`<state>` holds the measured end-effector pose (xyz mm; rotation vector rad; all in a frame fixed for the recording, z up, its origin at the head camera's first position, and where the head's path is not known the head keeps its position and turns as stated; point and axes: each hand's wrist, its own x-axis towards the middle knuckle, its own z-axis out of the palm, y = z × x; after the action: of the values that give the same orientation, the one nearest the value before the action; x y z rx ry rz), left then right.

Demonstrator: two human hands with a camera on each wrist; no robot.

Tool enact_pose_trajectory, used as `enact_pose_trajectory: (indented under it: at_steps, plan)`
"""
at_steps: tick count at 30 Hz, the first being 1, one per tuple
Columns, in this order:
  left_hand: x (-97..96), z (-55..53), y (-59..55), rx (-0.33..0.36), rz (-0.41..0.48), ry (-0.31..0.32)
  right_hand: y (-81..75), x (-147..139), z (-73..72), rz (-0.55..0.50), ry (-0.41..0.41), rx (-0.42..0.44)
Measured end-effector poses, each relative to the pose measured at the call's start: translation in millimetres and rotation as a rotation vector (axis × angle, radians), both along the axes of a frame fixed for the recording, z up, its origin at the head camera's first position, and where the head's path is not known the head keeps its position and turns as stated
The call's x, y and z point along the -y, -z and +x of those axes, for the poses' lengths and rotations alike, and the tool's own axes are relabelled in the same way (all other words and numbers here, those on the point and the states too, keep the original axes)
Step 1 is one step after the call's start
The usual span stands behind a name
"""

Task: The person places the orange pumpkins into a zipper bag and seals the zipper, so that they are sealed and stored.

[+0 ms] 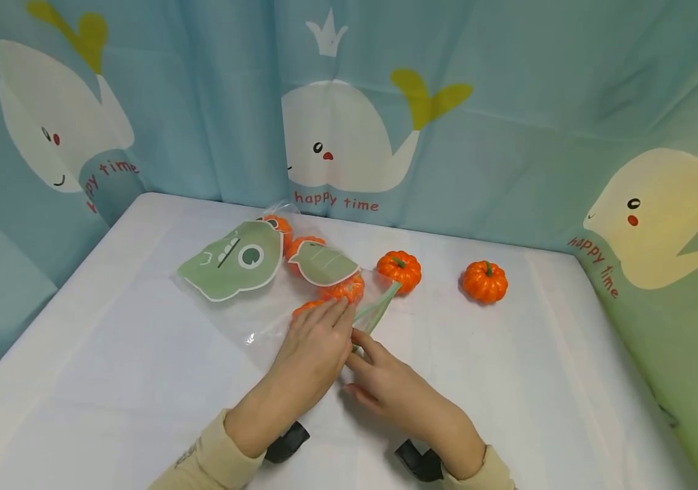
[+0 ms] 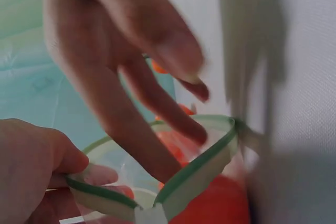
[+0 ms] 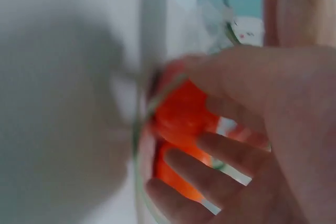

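Note:
A clear zip bag (image 1: 220, 316) with green cartoon pictures lies on the table, its green-edged mouth (image 2: 197, 166) spread towards the right. Several small orange toy pumpkins (image 1: 344, 287) are inside it. My left hand (image 1: 321, 340) pinches the bag's rim between thumb and fingers. Beside it, my right hand (image 1: 388, 381) is at the bag's mouth, fingers spread and loosely bent; in the left wrist view some fingertips dip inside the opening. The right hand grips no pumpkin. One pumpkin (image 1: 407, 271) stands just behind the mouth, and another pumpkin (image 1: 485, 282) sits farther right.
A white cloth covers the table (image 1: 545, 381). Blue-green curtains (image 1: 508, 150) with printed whales hang along the back and sides. Black straps (image 1: 288, 442) are at both wrists.

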<state>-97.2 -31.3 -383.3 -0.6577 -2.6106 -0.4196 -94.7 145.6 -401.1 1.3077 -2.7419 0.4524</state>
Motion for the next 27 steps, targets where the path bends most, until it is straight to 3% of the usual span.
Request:
enact_pose_trajectory:
  at_steps: [4, 12, 18, 21, 24, 27]
  plan:
    - [0.0, 2.4, 0.6, -0.014, -0.004, -0.001, 6.7, 7, 3.0, 0.025, -0.018, -0.034]
    - [0.7, 0.1, 0.9, -0.047, 0.003, 0.0, 4.5, 6, 1.3, -0.019, 0.046, -0.044]
    - [0.0, 1.9, 0.2, 0.012, 0.015, 0.021, 14.7, 11, -0.1, -0.034, 0.024, -0.006]
    - [1.1, 1.7, 0.0, 0.008, -0.002, 0.022, 17.8, 14, -1.5, -0.043, 0.031, -0.013]
    - [2.5, -0.3, -0.6, 0.001, -0.001, 0.024, 17.6, 15, -4.0, -0.032, 0.033, -0.034]
    - [4.4, -2.9, -1.2, 0.046, 0.016, 0.024, 14.6, 10, -5.7, -0.009, 0.051, -0.032]
